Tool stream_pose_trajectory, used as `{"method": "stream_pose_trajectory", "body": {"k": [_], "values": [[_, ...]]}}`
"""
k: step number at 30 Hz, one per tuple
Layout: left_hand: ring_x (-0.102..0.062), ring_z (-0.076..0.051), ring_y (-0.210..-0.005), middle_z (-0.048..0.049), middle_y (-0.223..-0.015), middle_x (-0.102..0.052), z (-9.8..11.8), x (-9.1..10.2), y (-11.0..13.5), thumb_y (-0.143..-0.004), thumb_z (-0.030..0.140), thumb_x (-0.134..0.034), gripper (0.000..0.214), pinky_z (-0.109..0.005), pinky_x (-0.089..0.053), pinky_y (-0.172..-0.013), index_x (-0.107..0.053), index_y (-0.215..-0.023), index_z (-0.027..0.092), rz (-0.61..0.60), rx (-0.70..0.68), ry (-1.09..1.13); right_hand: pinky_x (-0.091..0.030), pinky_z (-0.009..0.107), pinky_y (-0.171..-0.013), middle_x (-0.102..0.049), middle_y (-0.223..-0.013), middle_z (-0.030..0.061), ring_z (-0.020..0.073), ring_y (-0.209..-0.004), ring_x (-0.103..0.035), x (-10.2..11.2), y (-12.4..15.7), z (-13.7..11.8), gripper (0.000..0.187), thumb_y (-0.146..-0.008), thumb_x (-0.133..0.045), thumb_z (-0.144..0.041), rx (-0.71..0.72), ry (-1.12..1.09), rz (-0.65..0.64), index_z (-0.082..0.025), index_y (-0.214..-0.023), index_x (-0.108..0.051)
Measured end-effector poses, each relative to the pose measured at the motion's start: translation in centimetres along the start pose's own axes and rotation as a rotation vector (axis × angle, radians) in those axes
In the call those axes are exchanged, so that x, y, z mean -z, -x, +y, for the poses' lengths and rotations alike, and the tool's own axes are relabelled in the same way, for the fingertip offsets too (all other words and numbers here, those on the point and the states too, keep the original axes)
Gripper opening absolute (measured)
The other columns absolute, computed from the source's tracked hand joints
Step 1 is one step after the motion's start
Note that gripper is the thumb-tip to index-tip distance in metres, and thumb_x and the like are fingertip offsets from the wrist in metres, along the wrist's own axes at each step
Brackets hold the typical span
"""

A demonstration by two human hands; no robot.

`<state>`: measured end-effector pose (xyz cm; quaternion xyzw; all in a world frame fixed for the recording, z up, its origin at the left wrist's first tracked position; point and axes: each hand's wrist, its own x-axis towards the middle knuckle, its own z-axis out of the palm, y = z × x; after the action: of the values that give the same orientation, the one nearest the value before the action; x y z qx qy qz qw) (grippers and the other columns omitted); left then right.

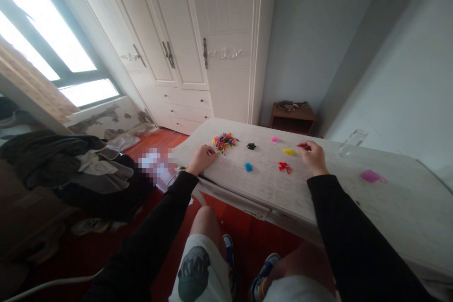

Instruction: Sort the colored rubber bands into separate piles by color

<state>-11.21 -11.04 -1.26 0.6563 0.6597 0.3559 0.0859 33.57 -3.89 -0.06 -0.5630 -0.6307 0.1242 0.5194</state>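
Observation:
My left hand (203, 158) rests at the table's near left edge, fingers curled together beside a mixed pile of small, thin, colourful pieces (224, 142). Whatever it may hold is too small to make out. Thumb and fingertips of my right hand (313, 155) are pinched together just right of a little yellow heap (289, 152); a speck of yellow shows by the fingertips, its kind unclear. Between the hands lie separate small heaps: black (251, 146), blue (248, 167), red (284, 167) and pink (275, 139).
All the heaps lie on a pale table (262, 188). To the right are a clear glass or plastic container (353, 143) and a bright pink item with a loop (371, 176). Behind stand a white wardrobe (230, 89) and a brown side cabinet (293, 114). Dark clothes (67, 155) are heaped at left.

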Motion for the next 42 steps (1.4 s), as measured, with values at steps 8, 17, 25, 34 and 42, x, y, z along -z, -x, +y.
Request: {"method": "stream_pose_trajectory", "body": {"k": [8, 17, 25, 34, 42], "values": [[-0.056, -0.016, -0.068, -0.0046, -0.079, -0.067, 0.0, 0.1, -0.2, -0.077, 0.022, -0.065, 0.009, -0.029, -0.045, -0.073, -0.072, -0.073, 0.018, -0.021, 0.010, 0.004, -0.047, 0.035, -0.069, -0.071, -0.078, 0.0057, 0.0205, -0.068, -0.059, -0.1, 0.1, -0.1, 0.019, -0.071, -0.059, -0.036, 0.013, 0.006, -0.005, -0.021, -0.071, -0.070], [-0.053, -0.016, -0.068, -0.0018, -0.071, -0.064, -0.4, 0.2, -0.6, -0.084, 0.033, -0.059, 0.021, -0.027, -0.040, -0.067, -0.069, -0.075, 0.017, -0.014, 0.093, 0.169, -0.047, 0.035, -0.068, -0.071, -0.077, 0.0054, 0.0198, -0.067, -0.058, -0.1, 0.1, 0.1, 0.018, -0.070, -0.059, -0.036, 0.023, 0.019, -0.030, -0.021, -0.071, -0.070], [-0.045, -0.013, -0.056, 0.0031, -0.055, -0.052, -0.8, 0.1, -0.9, -0.080, 0.042, -0.062, 0.027, -0.026, -0.033, -0.056, -0.066, -0.072, 0.017, -0.016, 0.200, 0.304, -0.046, 0.035, -0.065, -0.070, -0.074, 0.0053, 0.0201, -0.066, -0.058, -0.1, 0.2, -0.3, 0.019, -0.070, -0.060, -0.037, 0.001, 0.020, -0.042, -0.021, -0.069, -0.070], [-0.043, -0.012, -0.047, 0.0029, -0.051, -0.053, -0.3, 0.0, -0.9, -0.070, 0.059, -0.075, 0.043, -0.026, -0.029, -0.048, -0.070, -0.076, 0.017, -0.012, 0.288, 0.437, -0.047, 0.036, -0.067, -0.068, -0.070, 0.0048, 0.0206, -0.066, -0.057, -0.2, 0.3, -0.7, 0.020, -0.068, -0.060, -0.037, -0.013, 0.005, -0.059, -0.020, -0.069, -0.070], [-0.056, -0.013, -0.055, -0.0022, -0.063, -0.066, -0.1, 0.1, -0.7, -0.062, 0.059, -0.083, 0.047, -0.025, -0.039, -0.054, -0.071, -0.078, 0.016, 0.008, 0.238, 0.568, -0.046, 0.036, -0.066, -0.067, -0.068, 0.0048, 0.0205, -0.066, -0.058, -0.1, 0.4, -1.1, 0.019, -0.068, -0.060, -0.036, -0.017, 0.010, -0.069, -0.020, -0.068, -0.070]]}}
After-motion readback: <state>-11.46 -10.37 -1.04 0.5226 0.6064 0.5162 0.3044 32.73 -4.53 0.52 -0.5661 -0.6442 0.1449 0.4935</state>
